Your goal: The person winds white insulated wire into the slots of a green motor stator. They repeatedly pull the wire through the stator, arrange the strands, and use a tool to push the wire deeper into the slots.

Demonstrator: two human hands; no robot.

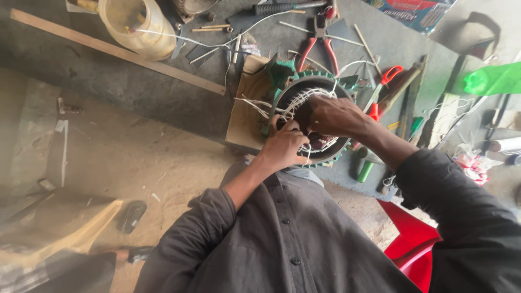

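The motor stator [312, 116], a dark ring with green teeth and white windings, sits at centre right of the frame on a wooden board [244, 114]. The left hand [285, 145] presses on its near rim, fingers curled around white wires. The right hand [335, 115] reaches into the bore, fingers bent; what they pinch I cannot tell. Beyond lie red-handled pliers [320, 43], and a yellowish plastic jar [138, 24] at upper left.

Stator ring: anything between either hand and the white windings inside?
Nothing visible. Both the left hand and the right hand are already on the white windings in the stator ring. The pliers and scissors lie off to the side.
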